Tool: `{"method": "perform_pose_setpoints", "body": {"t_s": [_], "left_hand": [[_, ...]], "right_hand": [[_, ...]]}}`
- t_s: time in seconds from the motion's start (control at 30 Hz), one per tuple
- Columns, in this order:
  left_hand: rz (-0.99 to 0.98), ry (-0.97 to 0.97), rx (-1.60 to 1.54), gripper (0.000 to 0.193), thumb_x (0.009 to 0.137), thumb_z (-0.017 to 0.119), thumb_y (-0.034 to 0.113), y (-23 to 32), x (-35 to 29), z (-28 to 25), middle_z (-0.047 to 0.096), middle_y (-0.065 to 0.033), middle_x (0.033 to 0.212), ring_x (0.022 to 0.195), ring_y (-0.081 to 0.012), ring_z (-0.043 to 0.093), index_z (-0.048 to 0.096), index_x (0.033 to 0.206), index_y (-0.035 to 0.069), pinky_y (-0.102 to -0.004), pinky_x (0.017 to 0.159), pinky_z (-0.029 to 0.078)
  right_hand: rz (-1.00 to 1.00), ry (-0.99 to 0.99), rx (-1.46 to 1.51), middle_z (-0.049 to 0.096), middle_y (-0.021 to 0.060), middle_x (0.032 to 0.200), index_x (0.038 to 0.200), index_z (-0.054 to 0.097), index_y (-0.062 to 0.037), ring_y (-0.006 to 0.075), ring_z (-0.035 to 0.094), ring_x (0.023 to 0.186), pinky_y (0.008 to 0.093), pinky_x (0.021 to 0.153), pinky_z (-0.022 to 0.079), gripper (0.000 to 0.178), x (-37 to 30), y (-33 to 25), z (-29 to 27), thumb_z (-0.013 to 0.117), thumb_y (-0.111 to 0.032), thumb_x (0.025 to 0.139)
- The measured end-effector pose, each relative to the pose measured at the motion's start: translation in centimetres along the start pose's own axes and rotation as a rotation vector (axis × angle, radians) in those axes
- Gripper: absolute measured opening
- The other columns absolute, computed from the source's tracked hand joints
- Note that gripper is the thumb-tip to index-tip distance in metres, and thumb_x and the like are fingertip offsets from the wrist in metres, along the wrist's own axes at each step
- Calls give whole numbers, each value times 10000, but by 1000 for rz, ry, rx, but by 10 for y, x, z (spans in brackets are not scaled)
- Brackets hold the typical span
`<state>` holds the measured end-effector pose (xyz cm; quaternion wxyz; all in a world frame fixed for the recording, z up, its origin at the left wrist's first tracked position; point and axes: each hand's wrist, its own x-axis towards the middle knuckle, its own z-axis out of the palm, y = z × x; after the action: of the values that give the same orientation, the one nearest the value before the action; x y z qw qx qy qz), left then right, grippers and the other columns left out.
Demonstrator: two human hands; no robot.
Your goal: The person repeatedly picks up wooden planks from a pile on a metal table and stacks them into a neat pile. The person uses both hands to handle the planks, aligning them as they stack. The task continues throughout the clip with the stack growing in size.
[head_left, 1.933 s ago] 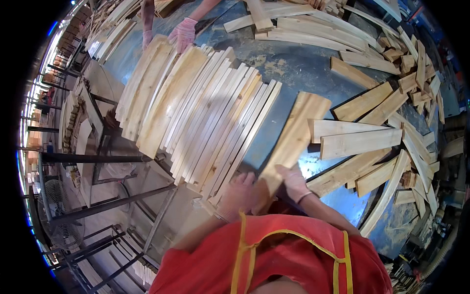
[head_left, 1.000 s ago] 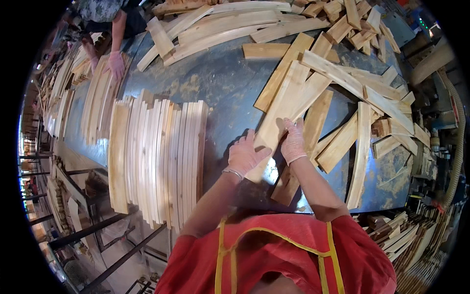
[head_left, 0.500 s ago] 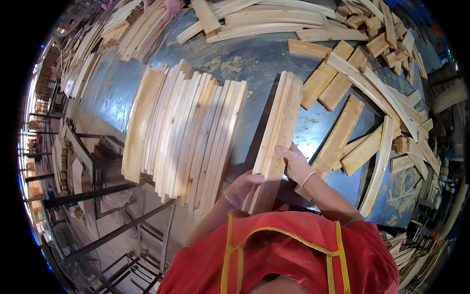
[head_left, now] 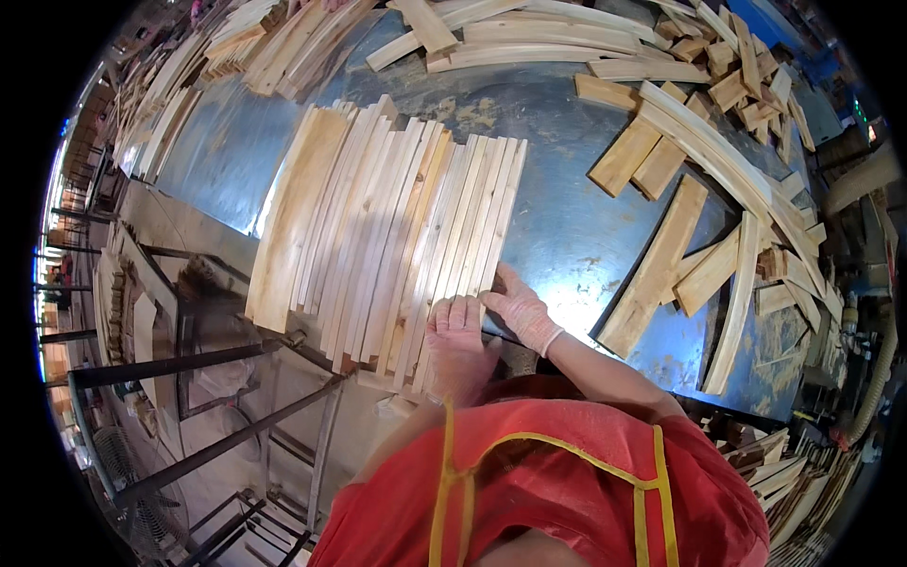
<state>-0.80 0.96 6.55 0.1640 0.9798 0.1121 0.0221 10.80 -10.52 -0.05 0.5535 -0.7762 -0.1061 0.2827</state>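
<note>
A row of pale wooden boards [head_left: 383, 227] stands on edge, packed side by side, on the blue-grey metal table. Some near ends jut past the table's edge. My left hand [head_left: 461, 342], in a thin pale glove, lies with its fingers stretched against the near ends of the rightmost boards. Just right of it, my gloved right hand [head_left: 524, 314] presses against the outer side of the last board, near its lower end. Its thumb points toward the left hand, and its fingers are partly hidden. Neither hand is wrapped round a board.
Loose boards [head_left: 657, 269] lie at angles on the table's [head_left: 553, 213] right side, beside a heap of offcuts [head_left: 746, 90]. Curved boards [head_left: 548, 38] line the far edge. More stacks [head_left: 307, 47] sit far left, near another person's hand. A dark metal frame [head_left: 179, 364] stands at lower left.
The boards I held between both hands have moved left and now stand against the right end of the row. Both hands have let go of their grip and rest against the row.
</note>
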Motion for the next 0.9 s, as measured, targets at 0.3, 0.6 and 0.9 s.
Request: {"method": "perform_pose_setpoints", "body": {"t_s": [0.3,0.6,0.9], "left_hand": [[131,16,246,838,762,760,325,-9,19,23,512,-154,1499,1409,-393,464,513,1512,45,-568,1176,354],[381,-28,466,672,837,667,290,19,16,67,497,-162,1486,1405,-422,447,552,1487,167,-671,1188,311],[225,-134,310,565,901,613,131,32,21,48,480,-232,1577,1501,-411,434,612,1461,203,-606,1239,296]], "right_hand": [[159,603,-744,585,283,1305,1376,579,-9,457,578,1241,527,1083,488,647,-70,49,-248,755,-297,824],[305,404,-715,713,248,1125,1059,739,-25,413,686,1087,512,967,531,366,-88,-4,-305,736,-341,874],[535,913,-672,518,281,1561,1602,438,-28,470,506,1426,508,1174,426,953,-168,145,-454,815,-365,794]]}}
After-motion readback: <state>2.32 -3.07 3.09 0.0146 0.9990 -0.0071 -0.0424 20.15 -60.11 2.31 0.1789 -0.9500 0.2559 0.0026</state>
